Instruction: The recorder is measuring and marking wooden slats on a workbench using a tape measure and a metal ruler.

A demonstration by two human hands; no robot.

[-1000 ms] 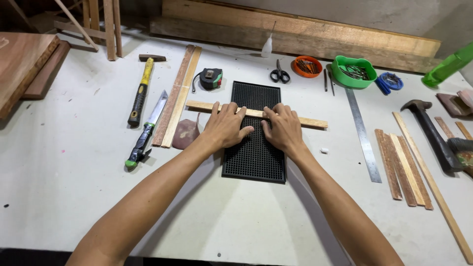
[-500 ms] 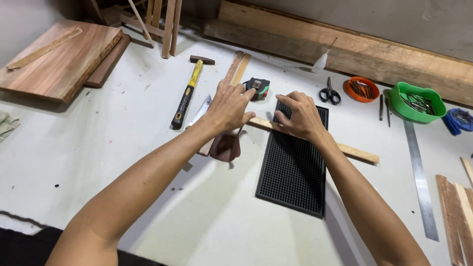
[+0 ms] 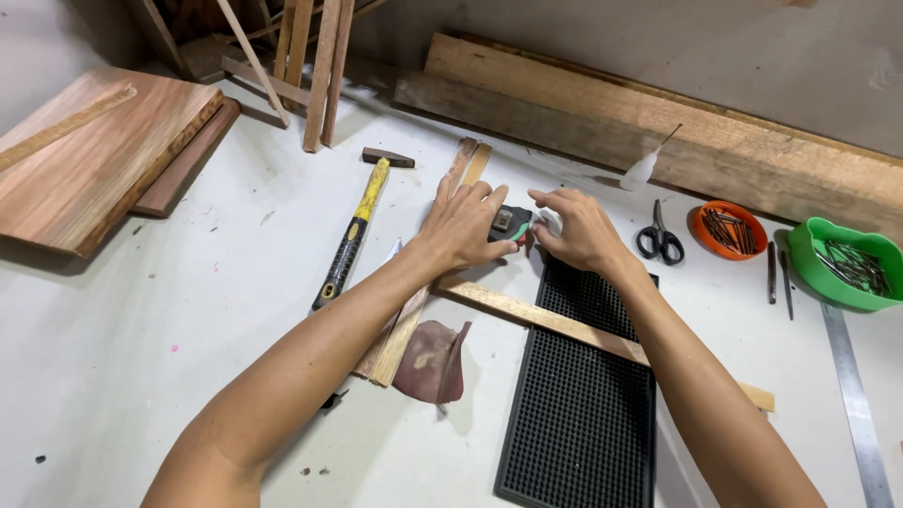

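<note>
Head view: both hands meet on the tape measure (image 3: 509, 224) at the far end of the black mat (image 3: 583, 395). Left hand (image 3: 467, 226) cups its left side, right hand (image 3: 576, 226) pinches its right side. Wood strip (image 3: 555, 322) lies across mat nearer the person. Yellow-handled hammer (image 3: 353, 235) left, scissors (image 3: 660, 242) right, on the bench (image 3: 141, 320).

Wooden strip (image 3: 564, 325) across ribbed mat (image 3: 583, 423)

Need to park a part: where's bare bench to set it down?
Free: the white bench left of the yellow-handled hammer, below the wood slab. Crowded: around both hands at the tape measure, and right by the scissors and nail bowls.
</note>
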